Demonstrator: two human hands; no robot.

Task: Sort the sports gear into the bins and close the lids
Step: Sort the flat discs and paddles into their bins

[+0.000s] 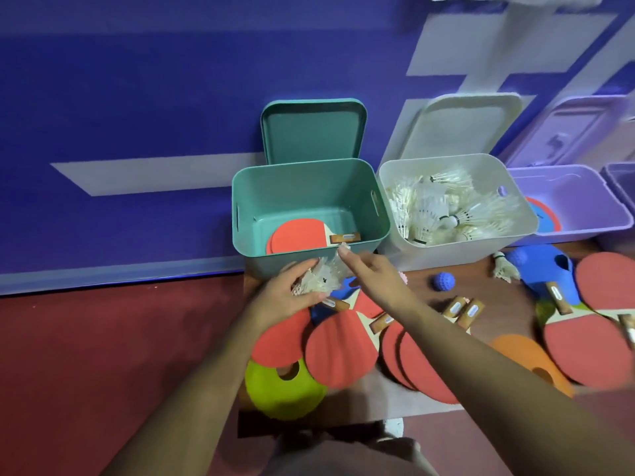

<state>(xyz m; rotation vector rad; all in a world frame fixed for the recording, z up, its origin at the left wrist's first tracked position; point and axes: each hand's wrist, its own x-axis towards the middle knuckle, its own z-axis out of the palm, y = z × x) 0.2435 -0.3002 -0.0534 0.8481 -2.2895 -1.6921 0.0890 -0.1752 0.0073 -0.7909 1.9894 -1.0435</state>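
My left hand (pixel 287 292) grips a bunch of white shuttlecocks (pixel 321 278) just in front of the green bin (pixel 309 187), which holds red paddles (pixel 297 235). My right hand (pixel 369 271) touches the same bunch from the right, and I cannot tell whether its fingers close on it. The white bin (pixel 515 204) beside it is full of shuttlecocks. The purple bin (pixel 584 201) holds flat discs. All three lids stand open. Red paddles (pixel 343 348) lie on the table under my arms.
A yellow-green disc cone (pixel 278 389), an orange one (pixel 529 355), a blue one (pixel 549 269), a blue ball (pixel 443 281) and a loose shuttlecock (pixel 503 267) lie on the table. More paddles (pixel 591 345) are at the right. A blue wall stands behind the bins.
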